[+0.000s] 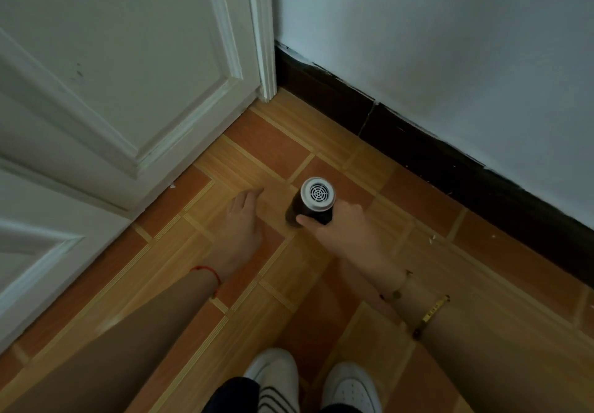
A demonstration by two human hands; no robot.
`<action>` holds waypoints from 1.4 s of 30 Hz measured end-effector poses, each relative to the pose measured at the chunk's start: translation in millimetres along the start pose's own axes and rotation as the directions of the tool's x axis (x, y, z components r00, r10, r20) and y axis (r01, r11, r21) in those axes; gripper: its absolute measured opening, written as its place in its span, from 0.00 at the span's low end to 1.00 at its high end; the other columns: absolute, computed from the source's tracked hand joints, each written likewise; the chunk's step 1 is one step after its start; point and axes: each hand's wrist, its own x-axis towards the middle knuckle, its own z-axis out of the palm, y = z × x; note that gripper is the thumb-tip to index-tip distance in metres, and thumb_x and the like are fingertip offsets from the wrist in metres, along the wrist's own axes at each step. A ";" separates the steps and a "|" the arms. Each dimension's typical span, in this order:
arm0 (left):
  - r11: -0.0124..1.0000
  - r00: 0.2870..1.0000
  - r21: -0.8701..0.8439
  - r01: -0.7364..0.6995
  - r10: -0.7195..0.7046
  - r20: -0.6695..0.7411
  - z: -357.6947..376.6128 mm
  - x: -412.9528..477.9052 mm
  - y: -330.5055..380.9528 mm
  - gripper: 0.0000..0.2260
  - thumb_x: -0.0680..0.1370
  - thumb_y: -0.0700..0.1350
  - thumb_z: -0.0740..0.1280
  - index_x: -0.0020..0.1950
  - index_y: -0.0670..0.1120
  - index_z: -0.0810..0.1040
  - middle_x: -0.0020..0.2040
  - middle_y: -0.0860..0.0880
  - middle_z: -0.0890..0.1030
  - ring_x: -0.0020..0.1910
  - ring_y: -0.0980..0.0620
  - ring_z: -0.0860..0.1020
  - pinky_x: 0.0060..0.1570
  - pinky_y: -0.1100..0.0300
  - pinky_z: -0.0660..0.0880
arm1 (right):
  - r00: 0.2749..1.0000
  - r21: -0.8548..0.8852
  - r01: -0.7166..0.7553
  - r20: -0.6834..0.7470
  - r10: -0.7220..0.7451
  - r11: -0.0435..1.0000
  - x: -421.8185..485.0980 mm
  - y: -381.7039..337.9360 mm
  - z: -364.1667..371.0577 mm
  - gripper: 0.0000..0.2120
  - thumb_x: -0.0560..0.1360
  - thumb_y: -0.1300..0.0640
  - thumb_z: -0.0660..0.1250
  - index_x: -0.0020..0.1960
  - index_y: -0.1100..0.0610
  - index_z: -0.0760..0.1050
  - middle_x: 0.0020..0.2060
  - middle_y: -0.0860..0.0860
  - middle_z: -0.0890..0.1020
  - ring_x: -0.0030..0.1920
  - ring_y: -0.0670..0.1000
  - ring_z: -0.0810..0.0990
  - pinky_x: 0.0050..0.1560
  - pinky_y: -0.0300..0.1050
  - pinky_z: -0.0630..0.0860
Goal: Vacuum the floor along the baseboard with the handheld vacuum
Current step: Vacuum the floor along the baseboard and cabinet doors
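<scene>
White panelled door (pixel 112 68) meets pale wall (pixel 450 42), dim light.

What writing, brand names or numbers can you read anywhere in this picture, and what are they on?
None can be read.
Handheld vacuum, held in the right hand: only a round vent grille, no label showing.
Gold bracelet on the right wrist: dark marks, too small and blurred to read.
Door, baseboard, shoes: no text.
</scene>
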 end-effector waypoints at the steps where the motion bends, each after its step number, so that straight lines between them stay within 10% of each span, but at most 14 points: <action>1: 1.000 0.999 -0.008 -0.030 0.031 0.019 3.4 1.8 7.2 0.33 0.73 0.29 0.59 0.77 0.46 0.60 0.74 0.45 0.65 0.74 0.45 0.63 0.73 0.50 0.63 | 1.000 0.018 -0.017 -0.011 0.017 1.000 -4.5 7.9 -5.6 0.26 0.70 0.37 0.71 0.60 0.53 0.77 0.41 0.44 0.79 0.42 0.45 0.79 0.42 0.39 0.77; 5: 0.985 0.979 -0.039 -0.166 0.170 0.116 20.4 11.8 35.8 0.32 0.74 0.31 0.59 0.76 0.46 0.60 0.74 0.45 0.65 0.73 0.46 0.62 0.72 0.52 0.63 | 0.993 0.012 -0.108 -0.038 0.108 0.994 -25.6 39.4 -26.8 0.22 0.73 0.38 0.70 0.57 0.53 0.77 0.30 0.41 0.72 0.31 0.40 0.73 0.27 0.30 0.66; 24: 0.881 0.840 -0.020 -0.473 0.458 0.291 120.0 21.2 160.5 0.30 0.72 0.31 0.62 0.74 0.45 0.65 0.68 0.46 0.71 0.67 0.44 0.68 0.64 0.49 0.71 | 0.810 0.260 -0.437 -0.304 0.502 0.861 -108.3 158.0 -113.7 0.28 0.73 0.39 0.69 0.66 0.54 0.71 0.47 0.54 0.83 0.44 0.56 0.84 0.46 0.56 0.82; 42: 0.820 0.785 0.106 -0.563 0.490 0.378 145.5 28.4 185.3 0.28 0.74 0.36 0.63 0.74 0.46 0.64 0.70 0.45 0.70 0.71 0.44 0.66 0.70 0.46 0.65 | 0.705 0.332 -0.407 -0.478 0.524 0.851 -104.9 201.1 -135.8 0.28 0.74 0.41 0.69 0.66 0.58 0.72 0.50 0.57 0.84 0.49 0.60 0.84 0.51 0.54 0.81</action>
